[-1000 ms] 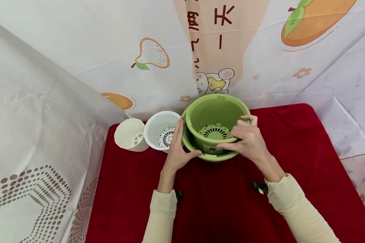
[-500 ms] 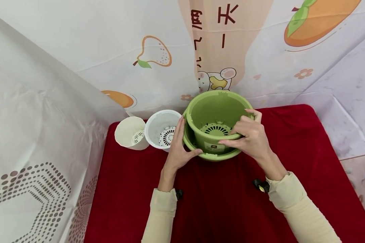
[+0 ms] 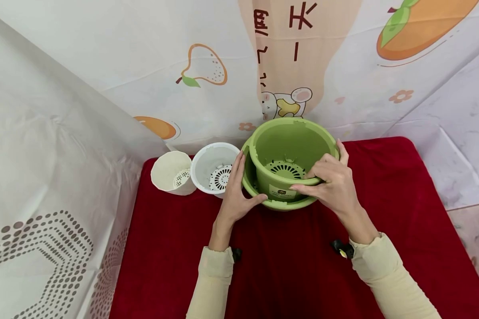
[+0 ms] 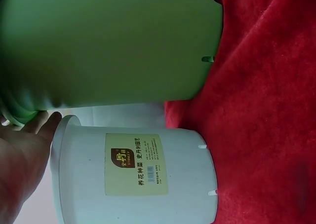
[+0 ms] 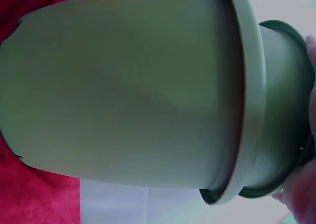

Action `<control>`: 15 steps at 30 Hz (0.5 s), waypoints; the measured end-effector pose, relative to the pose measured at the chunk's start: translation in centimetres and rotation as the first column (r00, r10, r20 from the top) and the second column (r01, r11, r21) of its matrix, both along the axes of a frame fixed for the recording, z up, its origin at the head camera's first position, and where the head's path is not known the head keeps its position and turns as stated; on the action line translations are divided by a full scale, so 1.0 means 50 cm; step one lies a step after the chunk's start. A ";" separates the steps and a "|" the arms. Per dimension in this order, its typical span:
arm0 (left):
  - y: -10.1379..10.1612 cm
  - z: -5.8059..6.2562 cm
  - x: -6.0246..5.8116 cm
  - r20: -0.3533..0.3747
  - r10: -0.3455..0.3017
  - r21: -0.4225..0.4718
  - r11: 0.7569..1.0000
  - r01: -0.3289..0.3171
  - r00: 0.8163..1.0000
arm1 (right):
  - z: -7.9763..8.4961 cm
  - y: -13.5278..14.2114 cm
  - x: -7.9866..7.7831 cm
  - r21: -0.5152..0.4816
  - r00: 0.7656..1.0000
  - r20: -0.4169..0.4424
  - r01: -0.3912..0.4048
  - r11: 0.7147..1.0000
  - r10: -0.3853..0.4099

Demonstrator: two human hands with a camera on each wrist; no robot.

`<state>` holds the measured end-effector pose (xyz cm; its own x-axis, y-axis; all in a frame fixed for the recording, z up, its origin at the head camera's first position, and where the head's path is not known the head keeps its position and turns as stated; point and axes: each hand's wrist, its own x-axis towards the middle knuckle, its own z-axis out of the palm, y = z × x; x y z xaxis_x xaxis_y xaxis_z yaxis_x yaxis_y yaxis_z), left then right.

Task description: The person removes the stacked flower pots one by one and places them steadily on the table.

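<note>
One green flowerpot sits partway inside a larger green flowerpot, its slotted base and front label showing in the head view. My right hand (image 3: 335, 181) grips the rim of the inner green pot (image 3: 291, 144), thumb outside and fingers curled over the edge. The inner pot stands above the rim of the outer green pot (image 3: 281, 205), as the right wrist view also shows. My left hand (image 3: 234, 199) rests against the outer pot's left side, fingers straight along it and thumb at the front rim. Beside those fingers stands a white pot (image 4: 187, 204) with a beige label.
A cream pot (image 3: 161, 177) with a perforated base stands left of the white pot. Red cloth (image 3: 287, 266) covers the table under everything. Printed white sheeting (image 3: 143, 57) hangs close behind the pots and at the left.
My right hand has raised the inner pot a little and moved it right, so more of its label shows. My left hand has stayed on the outer pot.
</note>
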<state>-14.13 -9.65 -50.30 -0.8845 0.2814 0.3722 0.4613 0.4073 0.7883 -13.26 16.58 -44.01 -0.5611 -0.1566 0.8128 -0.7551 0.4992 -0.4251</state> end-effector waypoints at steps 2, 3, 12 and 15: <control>0.001 0.001 0.000 -0.001 -0.001 -0.003 1.000 0.001 1.000 | -0.002 -0.001 0.005 -0.002 1.000 0.008 0.027 1.000 -0.027; 0.002 0.001 0.000 -0.003 -0.001 -0.004 1.000 0.001 1.000 | -0.003 -0.001 0.008 -0.003 0.999 0.018 0.040 0.999 -0.040; 0.000 0.000 0.001 -0.019 -0.004 0.002 1.000 0.004 1.000 | -0.011 -0.004 0.021 -0.027 0.987 0.152 0.051 0.998 -0.047; -0.002 0.000 0.001 -0.017 -0.005 0.001 1.000 0.005 1.000 | -0.013 -0.005 0.018 -0.041 0.991 0.132 0.037 0.998 -0.031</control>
<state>-14.07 -9.73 -50.29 -0.8765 0.2856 0.3876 0.4768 0.4042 0.7805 -12.39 16.31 -44.65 -0.6674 -0.1020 0.7376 -0.6744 0.5029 -0.5406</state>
